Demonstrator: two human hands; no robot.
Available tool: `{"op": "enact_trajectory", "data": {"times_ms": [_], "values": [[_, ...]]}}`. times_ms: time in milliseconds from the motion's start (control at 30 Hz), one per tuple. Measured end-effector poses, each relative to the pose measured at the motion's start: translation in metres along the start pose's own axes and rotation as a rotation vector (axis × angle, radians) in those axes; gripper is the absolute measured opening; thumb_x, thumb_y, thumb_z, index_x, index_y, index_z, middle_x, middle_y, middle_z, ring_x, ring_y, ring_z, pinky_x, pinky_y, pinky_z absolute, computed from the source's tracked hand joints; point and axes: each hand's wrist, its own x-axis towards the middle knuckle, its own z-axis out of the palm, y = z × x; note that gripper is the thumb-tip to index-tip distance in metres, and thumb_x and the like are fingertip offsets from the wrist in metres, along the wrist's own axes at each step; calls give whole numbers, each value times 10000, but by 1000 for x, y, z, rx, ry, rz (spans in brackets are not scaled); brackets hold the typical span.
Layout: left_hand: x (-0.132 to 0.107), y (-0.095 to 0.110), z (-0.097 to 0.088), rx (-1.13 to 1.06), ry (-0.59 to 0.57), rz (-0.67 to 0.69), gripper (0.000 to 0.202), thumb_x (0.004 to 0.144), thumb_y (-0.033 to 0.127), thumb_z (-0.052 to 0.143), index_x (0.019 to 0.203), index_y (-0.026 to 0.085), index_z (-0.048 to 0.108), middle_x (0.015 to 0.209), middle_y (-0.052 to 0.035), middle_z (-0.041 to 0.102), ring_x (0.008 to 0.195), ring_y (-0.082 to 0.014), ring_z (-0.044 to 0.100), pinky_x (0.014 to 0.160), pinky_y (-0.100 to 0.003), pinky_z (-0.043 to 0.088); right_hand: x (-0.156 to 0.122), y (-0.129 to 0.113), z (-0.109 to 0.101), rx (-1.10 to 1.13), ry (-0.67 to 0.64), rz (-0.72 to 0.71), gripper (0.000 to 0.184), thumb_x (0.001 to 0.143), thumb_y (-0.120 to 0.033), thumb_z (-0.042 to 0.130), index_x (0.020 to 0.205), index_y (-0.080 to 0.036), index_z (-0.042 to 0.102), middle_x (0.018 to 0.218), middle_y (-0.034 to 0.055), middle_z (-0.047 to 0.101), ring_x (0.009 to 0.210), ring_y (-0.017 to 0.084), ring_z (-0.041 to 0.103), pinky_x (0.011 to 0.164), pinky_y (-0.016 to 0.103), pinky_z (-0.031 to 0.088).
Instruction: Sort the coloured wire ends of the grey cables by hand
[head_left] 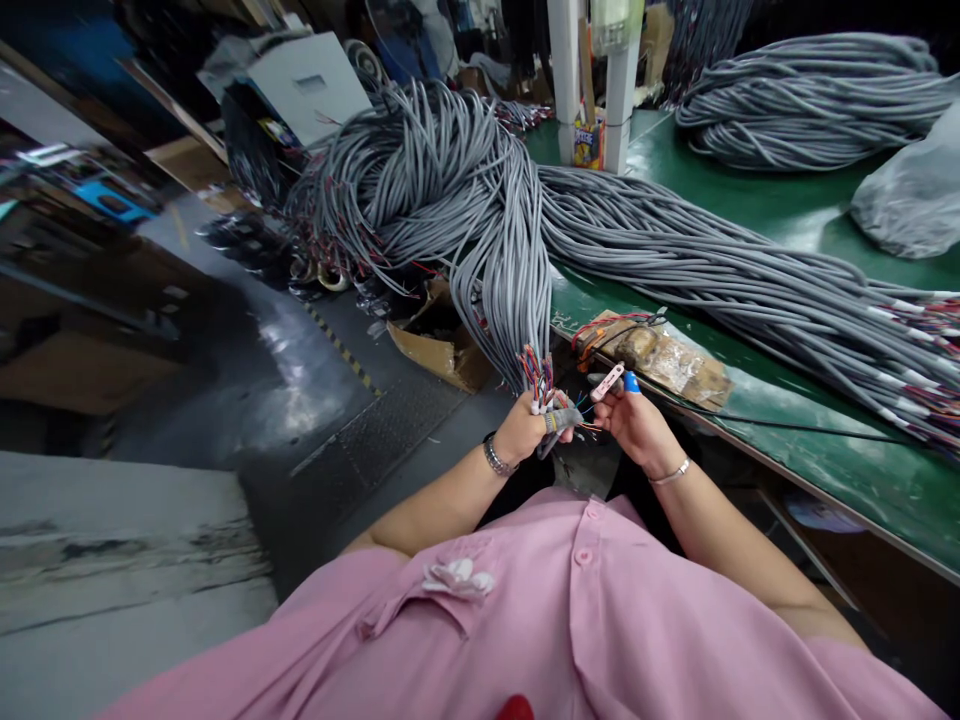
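Observation:
My left hand [527, 428] is closed around a grey cable whose stripped end shows thin coloured wires [586, 427]. Grey wrapping covers one of its fingers. Just to the right, my right hand [637, 428] is closed on a small pink tool [607, 382] with dark marks; its exact kind is not clear. A blue cover [631, 382] sits on one right fingertip. The right fingertips are close to the coloured wires; whether they touch is unclear. Right above my left hand hang the ends of a grey cable bundle [517, 270], with red, orange and blue wires [536, 370] sticking out.
More grey cables [690, 240] stretch along the green table [750, 410], and a coil [810, 100] lies at the back right by a plastic bag [915, 190]. A taped board [660, 355] lies at the table edge. Below is an open cardboard box [431, 350].

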Motion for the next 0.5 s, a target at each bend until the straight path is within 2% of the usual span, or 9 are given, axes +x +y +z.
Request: {"op": "enact_trajectory", "data": {"times_ms": [100, 200, 267, 300, 367, 500], "values": [[5, 4, -3, -3, -64, -44, 336, 677, 409, 780, 649, 105, 639, 523, -27, 615, 442, -97, 529, 472, -221, 402, 4, -6, 8, -56, -28, -61, 383, 721, -574, 713, 806, -205, 651, 725, 1, 609, 555, 101, 443, 535, 236, 441], [9, 8, -4, -3, -108, -74, 331, 685, 403, 772, 640, 104, 637, 510, -27, 610, 426, -92, 520, 452, -214, 373, 5, -1, 12, -182, 110, -270, 366, 752, -562, 697, 729, -201, 640, 629, -19, 552, 520, 94, 395, 518, 234, 397], [12, 9, -4, -5, -133, -84, 332, 686, 402, 769, 642, 103, 634, 509, -27, 611, 421, -88, 516, 446, -211, 366, 6, 5, 12, -283, 218, -388, 432, 789, -624, 619, 702, -202, 645, 610, -12, 549, 533, 105, 418, 533, 246, 396], [12, 9, -4, -7, -144, -90, 334, 685, 404, 769, 645, 101, 632, 509, -28, 611, 420, -88, 515, 443, -210, 365, 8, 7, 11, -298, 239, -403, 480, 798, -667, 569, 699, -203, 645, 609, -5, 555, 543, 114, 437, 541, 254, 403], [14, 10, -2, -17, -153, -103, 339, 677, 406, 772, 655, 101, 627, 505, -28, 610, 419, -91, 519, 440, -210, 369, 11, 10, 11, -221, 211, -340, 544, 781, -734, 518, 716, -208, 642, 630, 6, 582, 556, 125, 476, 545, 267, 425], [17, 10, 2, -50, -153, -134, 331, 654, 388, 787, 667, 110, 607, 497, -19, 607, 415, -95, 523, 444, -212, 385, 16, 9, 12, 39, 120, -155, 495, 694, -697, 664, 829, -221, 647, 745, 14, 656, 608, 137, 558, 546, 267, 473]]}}
